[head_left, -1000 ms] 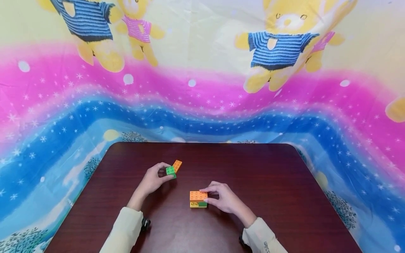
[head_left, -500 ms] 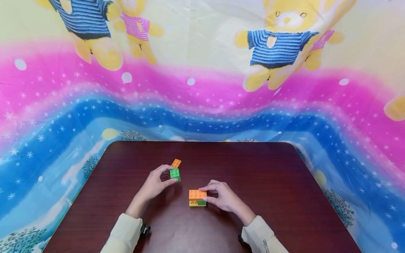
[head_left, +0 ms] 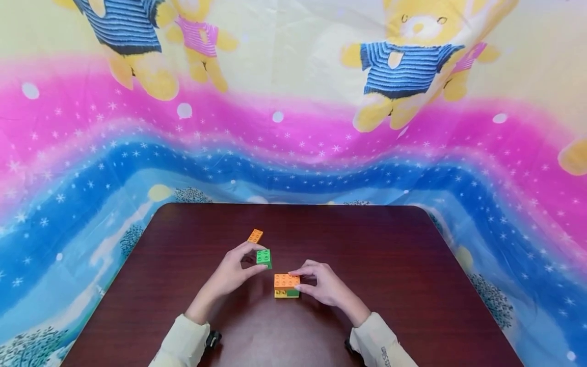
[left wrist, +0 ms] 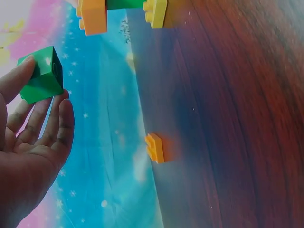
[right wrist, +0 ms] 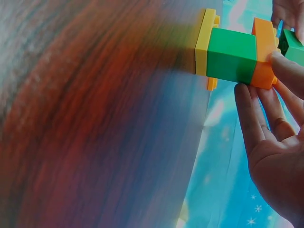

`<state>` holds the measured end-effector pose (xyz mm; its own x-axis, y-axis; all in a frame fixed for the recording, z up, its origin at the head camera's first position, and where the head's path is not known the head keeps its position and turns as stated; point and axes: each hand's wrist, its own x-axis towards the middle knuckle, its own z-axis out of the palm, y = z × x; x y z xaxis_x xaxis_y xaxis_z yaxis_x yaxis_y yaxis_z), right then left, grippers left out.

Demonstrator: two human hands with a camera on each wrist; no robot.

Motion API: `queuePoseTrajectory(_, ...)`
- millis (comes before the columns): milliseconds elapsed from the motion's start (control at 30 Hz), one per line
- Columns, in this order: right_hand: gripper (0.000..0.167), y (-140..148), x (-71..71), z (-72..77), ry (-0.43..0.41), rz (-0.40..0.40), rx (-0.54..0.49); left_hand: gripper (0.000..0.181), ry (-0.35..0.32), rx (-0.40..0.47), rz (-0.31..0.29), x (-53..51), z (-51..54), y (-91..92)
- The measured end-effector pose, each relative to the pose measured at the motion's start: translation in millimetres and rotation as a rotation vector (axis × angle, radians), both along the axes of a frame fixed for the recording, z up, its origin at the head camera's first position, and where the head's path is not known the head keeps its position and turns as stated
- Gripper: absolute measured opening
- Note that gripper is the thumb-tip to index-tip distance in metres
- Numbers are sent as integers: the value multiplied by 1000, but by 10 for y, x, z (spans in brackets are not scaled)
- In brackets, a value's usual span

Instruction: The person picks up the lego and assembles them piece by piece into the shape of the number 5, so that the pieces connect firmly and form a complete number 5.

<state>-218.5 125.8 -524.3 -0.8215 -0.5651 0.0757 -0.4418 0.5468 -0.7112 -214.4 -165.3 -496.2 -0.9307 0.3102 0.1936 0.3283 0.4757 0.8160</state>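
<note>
Two hands work near the lower middle of the head view, each with its grip pinching something. The left hand (head_left: 231, 272) holds a loose green block (head_left: 263, 258) between thumb and fingers, raised off the tabletop (head_left: 390, 244). Lower and slightly to the right in the frame, the right hand (head_left: 327, 286) pinches the right end of a stack (head_left: 287, 285), which appears to stand on the tabletop. As far as shows, what is done is this: a yellow plate (head_left: 281, 294) at the bottom, a lower green block (right wrist: 231, 54) on its right half, and an orange brick (head_left: 284, 280) across the top, overhanging an open slot at left. The loose green block is apart from the stack, just up and left of it, and a flat orange piece (head_left: 255, 236) lies unjoined farther up and left. I judge the build partway; whether that last piece belongs is unclear. Room is tight between the left thumb and the stack's upper left corner, and widest toward the right of the frame; the tabletop's far edge runs above the flat orange piece, with a printed cloth (head_left: 293, 142) hanging behind.
</note>
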Motion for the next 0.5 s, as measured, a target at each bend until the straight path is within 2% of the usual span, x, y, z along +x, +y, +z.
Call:
queuePoseTrajectory(333,38,11,6,-6,7,-1,-7,37,70,-26,-56,62,37,76)
queuePoseTrajectory(500,38,2,-8,5,40,3,15,36,65,-11,-83,97,62,122)
